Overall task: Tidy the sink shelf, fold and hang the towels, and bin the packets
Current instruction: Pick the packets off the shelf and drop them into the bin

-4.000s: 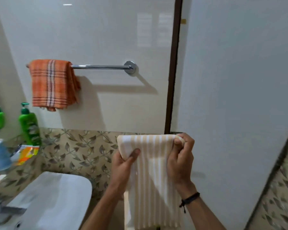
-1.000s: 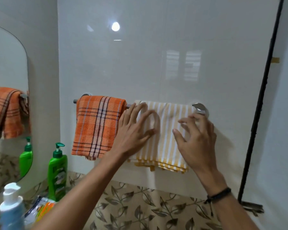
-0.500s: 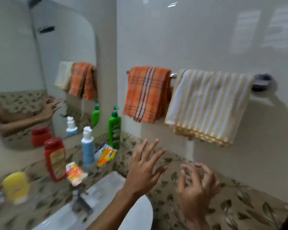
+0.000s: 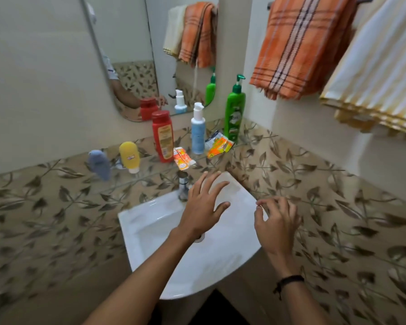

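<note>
Open air is left above the sink (image 4: 150,221); the shelf (image 4: 145,169) is fronted mid-edge by the tap (image 4: 183,186), its rear lined by red bottle (image 4: 162,137), blue bottle (image 4: 198,132) and green bottle (image 4: 234,113).

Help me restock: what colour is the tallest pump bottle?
Green: the tall plastic pump bottle, head view.

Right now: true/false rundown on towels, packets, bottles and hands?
1. The orange checked towel and yellow-striped towel hang side by side. True.
2. One hand grips a packet. False: the left hand is open above the sink, holding nothing.
3. A packet lies beside the red bottle on the shelf. True.
4. The pump bottle lies on its side. False: the green pump bottle stands upright in the corner.
5. One hand holds the tube. False: the right hand is empty; the yellow tube stands cap-down on the shelf.
</note>
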`<state>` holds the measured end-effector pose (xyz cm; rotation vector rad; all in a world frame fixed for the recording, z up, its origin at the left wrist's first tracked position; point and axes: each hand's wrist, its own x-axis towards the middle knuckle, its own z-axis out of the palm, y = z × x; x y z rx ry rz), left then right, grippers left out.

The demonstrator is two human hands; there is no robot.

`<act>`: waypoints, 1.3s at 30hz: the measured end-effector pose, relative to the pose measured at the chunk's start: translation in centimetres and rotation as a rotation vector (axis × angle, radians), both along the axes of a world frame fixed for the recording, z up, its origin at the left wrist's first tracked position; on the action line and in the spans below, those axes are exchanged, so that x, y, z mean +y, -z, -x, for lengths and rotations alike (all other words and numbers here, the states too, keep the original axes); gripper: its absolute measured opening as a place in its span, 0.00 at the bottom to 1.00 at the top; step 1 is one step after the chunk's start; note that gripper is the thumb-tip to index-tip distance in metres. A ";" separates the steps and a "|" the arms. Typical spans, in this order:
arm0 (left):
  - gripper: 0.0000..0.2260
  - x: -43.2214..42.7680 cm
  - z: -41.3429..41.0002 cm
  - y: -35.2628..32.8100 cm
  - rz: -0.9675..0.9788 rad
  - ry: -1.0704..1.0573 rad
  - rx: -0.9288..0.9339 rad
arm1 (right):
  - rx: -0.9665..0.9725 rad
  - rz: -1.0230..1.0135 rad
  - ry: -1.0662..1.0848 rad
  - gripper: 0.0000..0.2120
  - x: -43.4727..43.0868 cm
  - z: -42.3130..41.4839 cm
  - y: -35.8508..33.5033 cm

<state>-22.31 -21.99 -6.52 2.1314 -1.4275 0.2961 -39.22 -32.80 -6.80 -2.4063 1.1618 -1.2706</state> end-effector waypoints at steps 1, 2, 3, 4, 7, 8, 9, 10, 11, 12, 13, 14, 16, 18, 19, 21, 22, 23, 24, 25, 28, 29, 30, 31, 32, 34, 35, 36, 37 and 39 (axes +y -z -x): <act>0.25 0.3 -0.5 0.1 -0.007 -0.017 0.006 | 0.014 -0.016 -0.020 0.08 0.0 -0.6 0.1; 0.25 0.6 -1.1 0.2 -0.014 -0.031 0.015 | 0.027 -0.032 -0.037 0.08 0.0 -1.2 0.1; 0.25 0.7 -1.7 0.2 -0.021 -0.044 0.028 | 0.041 -0.043 -0.050 0.07 0.0 -1.8 0.2; 0.25 0.7 -2.4 0.2 -0.026 -0.056 0.036 | 0.053 -0.052 -0.056 0.07 -0.1 -2.5 0.2; 0.26 0.5 -4.4 -0.2 -0.039 -0.081 0.020 | 0.054 -0.096 -0.064 0.06 -0.3 -4.8 0.3; 0.26 0.4 -5.1 -0.4 -0.040 -0.086 0.018 | 0.050 -0.113 -0.071 0.06 -0.4 -5.6 0.3; 0.26 0.2 -5.8 -0.6 -0.043 -0.093 0.021 | 0.048 -0.126 -0.081 0.06 -0.7 -6.4 0.2; 0.26 0.0 -6.6 -0.8 -0.051 -0.102 0.024 | 0.044 -0.142 -0.095 0.06 -1.0 -7.3 0.1; 0.26 -0.3 -7.2 -1.0 -0.057 -0.115 0.021 | 0.039 -0.162 -0.117 0.06 -1.3 -8.1 0.0; 0.26 -0.5 -7.7 -1.3 -0.063 -0.131 0.011 | 0.036 -0.185 -0.148 0.06 -1.7 -8.6 -0.2; 0.25 -0.8 -8.3 -1.5 -0.079 -0.150 -0.001 | 0.031 -0.214 -0.179 0.06 -2.0 -9.4 -0.4; 0.25 -1.0 -8.9 -1.7 -0.098 -0.176 -0.018 | 0.025 -0.241 -0.205 0.07 -2.3 -10.2 -0.6; 0.24 -1.4 -10.0 -1.8 -0.131 -0.242 -0.079 | 0.034 -0.308 -0.247 0.08 -3.1 -11.9 -1.0; 0.25 -1.7 -10.9 -1.9 -0.142 -0.285 -0.118 | 0.036 -0.365 -0.292 0.09 -4.0 -13.6 -1.5; 0.26 -1.8 -11.3 -2.0 -0.143 -0.294 -0.136 | 0.026 -0.389 -0.317 0.10 -4.4 -14.4 -1.8; 0.26 -2.1 -11.9 -2.1 -0.154 -0.322 -0.175 | 0.014 -0.442 -0.361 0.12 -5.4 -16.1 -2.5; 0.25 -2.2 -12.2 -2.2 -0.163 -0.341 -0.180 | 0.012 -0.484 -0.376 0.13 -5.9 -17.0 -2.8; 0.23 -2.3 -12.5 -2.1 -0.168 -0.361 -0.177 | 0.003 -0.542 -0.396 0.14 -6.5 -17.9 -3.1; 0.21 -2.4 -12.8 -2.0 -0.169 -0.377 -0.168 | -0.023 -0.614 -0.422 0.15 -7.0 -18.7 -3.2; 0.19 -2.5 -13.0 -2.0 -0.170 -0.390 -0.160 | -0.059 -0.690 -0.448 0.15 -7.5 -19.4 -3.4; 0.12 -2.5 -13.0 -2.2 -0.147 -0.410 -0.134 | -0.140 -0.801 -0.501 0.14 -8.9 -21.3 -3.3; 0.11 -2.5 -12.9 -2.3 -0.126 -0.415 -0.126 | -0.140 -0.802 -0.508 0.14 -9.2 -21.6 -3.3; 0.10 -2.5 -12.6 -2.5 -0.109 -0.425 -0.125 | -0.144 -0.800 -0.508 0.13 -9.6 -22.0 -3.2; 0.10 -2.6 -12.3 -2.7 -0.093 -0.434 -0.123 | -0.147 -0.797 -0.498 0.12 -9.8 -22.4 -3.2; 0.10 -2.7 -12.0 -2.9 -0.075 -0.436 -0.119 | -0.158 -0.798 -0.484 0.11 -10.0 -22.8 -3.0; 0.09 -2.9 -11.2 -3.1 -0.027 -0.437 -0.112 | -0.172 -0.818 -0.443 0.10 -10.3 -23.2 -2.8; 0.09 -3.0 -10.6 -3.2 -0.005 -0.438 -0.117 | -0.183 -0.828 -0.424 0.11 -10.3 -23.2 -2.8; 0.09 -3.0 -10.1 -3.4 0.016 -0.439 -0.126 | -0.197 -0.829 -0.414 0.11 -10.4 -23.2 -2.7; 0.09 -3.1 -9.5 -3.6 0.039 -0.438 -0.135 | -0.214 -0.820 -0.411 0.11 -10.1 -23.0 -2.8; 0.09 -3.2 -8.5 -3.9 0.083 -0.440 -0.145 | -0.248 -0.787 -0.413 0.11 -9.7 -22.3 -3.0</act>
